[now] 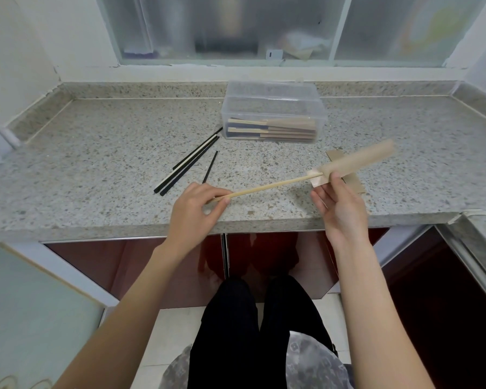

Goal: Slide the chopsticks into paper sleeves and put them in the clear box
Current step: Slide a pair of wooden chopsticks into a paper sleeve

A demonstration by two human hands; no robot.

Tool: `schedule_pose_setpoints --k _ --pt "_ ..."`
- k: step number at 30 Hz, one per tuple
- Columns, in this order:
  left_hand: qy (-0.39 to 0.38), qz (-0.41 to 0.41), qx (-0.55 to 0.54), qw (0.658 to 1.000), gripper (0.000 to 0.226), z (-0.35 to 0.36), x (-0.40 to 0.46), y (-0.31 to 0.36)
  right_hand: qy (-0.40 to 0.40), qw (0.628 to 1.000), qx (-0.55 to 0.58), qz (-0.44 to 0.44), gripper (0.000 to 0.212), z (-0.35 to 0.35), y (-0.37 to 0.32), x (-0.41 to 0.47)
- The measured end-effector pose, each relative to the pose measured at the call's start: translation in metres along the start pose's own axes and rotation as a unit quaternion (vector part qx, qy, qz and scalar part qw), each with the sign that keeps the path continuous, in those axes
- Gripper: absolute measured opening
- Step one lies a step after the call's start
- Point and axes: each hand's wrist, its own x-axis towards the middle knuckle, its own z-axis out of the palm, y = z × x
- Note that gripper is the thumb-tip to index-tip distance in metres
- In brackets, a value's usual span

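My left hand (198, 207) pinches the near end of a light wooden chopstick (270, 187) above the counter's front edge. Its far tip sits at the mouth of a brown paper sleeve (358, 162), which my right hand (337, 203) holds up between thumb and fingers. The clear box (274, 108) stands open at the back middle, holding several sleeved chopsticks (275, 130). Loose black chopsticks (190, 164) lie on the counter left of the box.
More brown paper sleeves (351, 182) lie flat on the granite counter (110, 153) under my right hand. A frosted window runs behind the counter. Red cabinet doors and my dark-trousered legs are below the counter edge.
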Motion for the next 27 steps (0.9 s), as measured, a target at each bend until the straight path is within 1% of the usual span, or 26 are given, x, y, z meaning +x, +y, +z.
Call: schedule_pose_setpoints --k 5,7,9,10,11,12,13,15,18,20,22,23,27 --pt "-0.04 0.006 0.025 0.999 0.026 0.002 -0.006 0.014 -0.044 0.998 -0.039 -0.027 0.007 0.004 -0.005 -0.003" --pt "-0.081 0.004 0.024 0.996 0.021 0.004 -0.008 0.019 -0.054 0.997 -0.037 -0.03 0.01 0.008 -0.008 -0.001" --pt "-0.155 -0.028 -0.028 0.987 0.013 0.007 -0.01 0.026 -0.066 0.996 -0.046 -0.026 0.011 0.014 -0.014 0.002" --pt "-0.186 -0.053 -0.074 0.978 0.013 0.008 -0.009 0.03 -0.077 0.994 -0.067 -0.029 0.012 0.016 -0.018 0.003" --pt "-0.196 -0.075 -0.122 0.97 0.016 0.007 -0.003 0.037 -0.095 0.99 -0.1 -0.04 0.012 0.02 -0.023 0.004" --pt "-0.183 -0.098 -0.172 0.963 0.018 0.005 0.004 0.045 -0.12 0.981 -0.144 -0.052 0.012 0.024 -0.025 0.005" --pt "-0.152 -0.121 -0.225 0.955 0.019 0.003 0.014 0.053 -0.149 0.969 -0.184 -0.066 0.012 0.029 -0.028 0.004" --pt "-0.092 -0.17 -0.326 0.925 0.018 -0.001 0.035 0.069 -0.204 0.947 -0.233 -0.081 0.01 0.038 -0.03 0.002" --pt "-0.069 -0.217 -0.41 0.883 0.022 0.0 0.054 0.085 -0.259 0.925 -0.258 -0.099 0.011 0.047 -0.025 -0.003" --pt "-0.053 -0.243 -0.462 0.851 0.022 0.003 0.059 0.089 -0.274 0.917 -0.265 -0.117 0.012 0.049 -0.02 -0.005" --pt "-0.041 -0.262 -0.521 0.811 0.018 0.004 0.06 0.089 -0.279 0.911 -0.274 -0.127 0.012 0.05 -0.017 -0.004" --pt "-0.038 -0.265 -0.538 0.799 0.016 0.005 0.06 0.088 -0.279 0.909 -0.279 -0.132 0.013 0.049 -0.015 -0.004" --pt "-0.021 -0.29 -0.535 0.793 0.012 0.007 0.057 0.082 -0.265 0.906 -0.299 -0.138 0.011 0.048 -0.011 -0.002"
